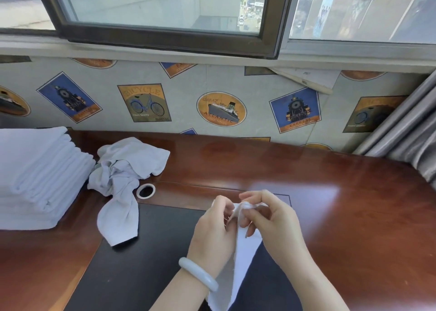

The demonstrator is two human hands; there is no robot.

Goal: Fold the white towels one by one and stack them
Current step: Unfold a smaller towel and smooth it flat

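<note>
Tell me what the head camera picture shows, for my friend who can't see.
A person's left hand and right hand pinch the top of a white cloth towel hanging over a glossy red-brown wooden desk. At the left sit a neat stack of folded white towels and a crumpled pile of white towels.

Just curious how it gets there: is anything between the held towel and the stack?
Yes: a crumpled heap of towels lies on the desk between the towel and the stack, close beside the stack.
</note>
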